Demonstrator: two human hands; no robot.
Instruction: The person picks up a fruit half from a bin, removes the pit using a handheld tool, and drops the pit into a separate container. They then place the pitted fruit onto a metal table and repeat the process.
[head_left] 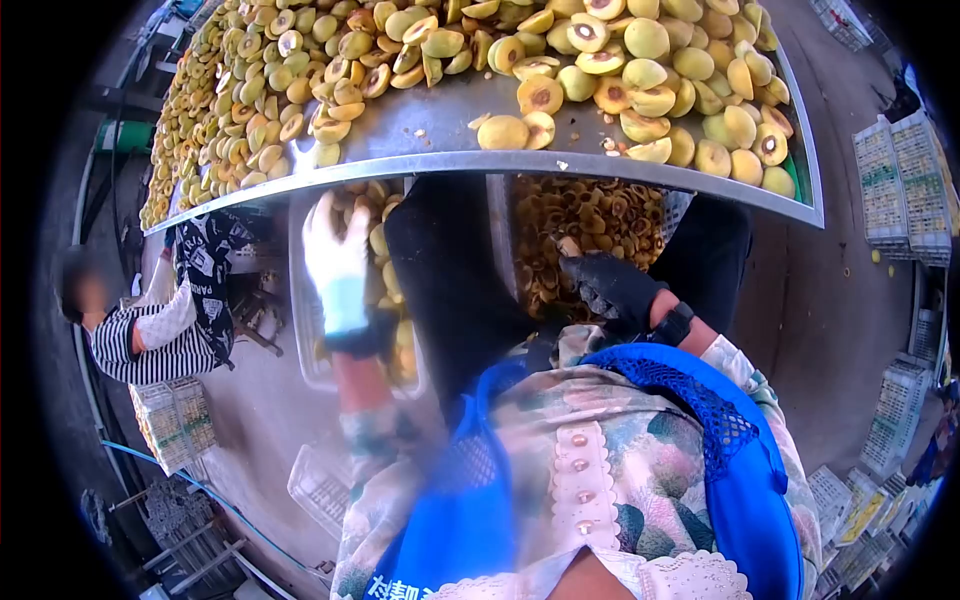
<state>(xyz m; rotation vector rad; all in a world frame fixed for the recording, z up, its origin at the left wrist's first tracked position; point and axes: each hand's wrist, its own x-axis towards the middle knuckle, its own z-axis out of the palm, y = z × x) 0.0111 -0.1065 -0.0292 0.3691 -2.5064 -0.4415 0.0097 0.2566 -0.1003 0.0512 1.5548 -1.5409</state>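
Observation:
My left hand, in a white glove and blurred by motion, is over a pale crate of halved yellow fruit below the table edge. Its fingers look apart, and nothing shows clearly in them. My right hand, in a black glove with a dark band at the wrist, is closed above a container of brownish fruit pieces. A small pale thing shows at its fingertips, too small to name. Many halved yellow-green stone fruits, some with pits showing, lie on the metal table.
The raised metal rim of the table runs across in front of me. A person in a striped top sits at the left. Stacked crates stand at the left and right. A white basket is on the floor.

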